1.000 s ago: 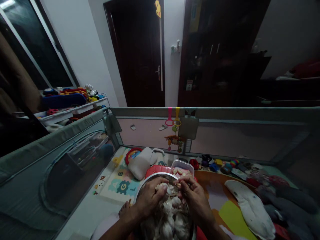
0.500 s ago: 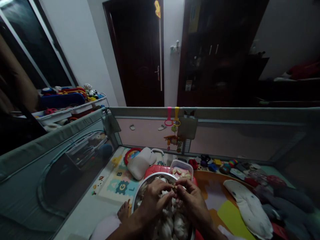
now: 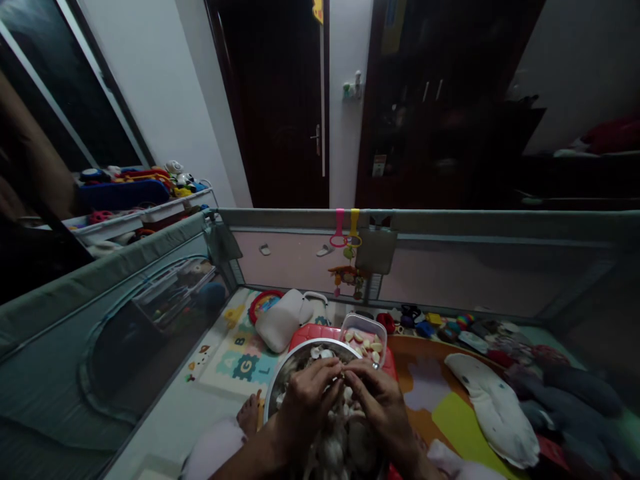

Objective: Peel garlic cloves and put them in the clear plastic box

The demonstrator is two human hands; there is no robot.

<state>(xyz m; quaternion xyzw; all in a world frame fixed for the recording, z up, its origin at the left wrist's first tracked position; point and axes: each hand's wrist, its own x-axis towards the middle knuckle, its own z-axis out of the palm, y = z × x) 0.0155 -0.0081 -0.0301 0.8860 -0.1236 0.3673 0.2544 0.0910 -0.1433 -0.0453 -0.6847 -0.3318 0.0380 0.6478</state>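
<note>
Two hands, the left hand (image 3: pixel 307 393) and the right hand (image 3: pixel 380 393), meet over the metal bowl (image 3: pixel 300 349) of garlic bulbs (image 3: pixel 331 450), each grip drawn together at the fingertips on what looks like a garlic clove (image 3: pixel 341 375) (mostly hidden by the fingers). It should be light and firm, with brittle, papery skin and a slippery surface beneath, so a gentle thumb-and-forefinger hold at its ends suits it; pale cloves (image 3: pixel 376 347) lie in the clear container (image 3: pixel 367 325) just beyond the bowl's far right rim.
</note>
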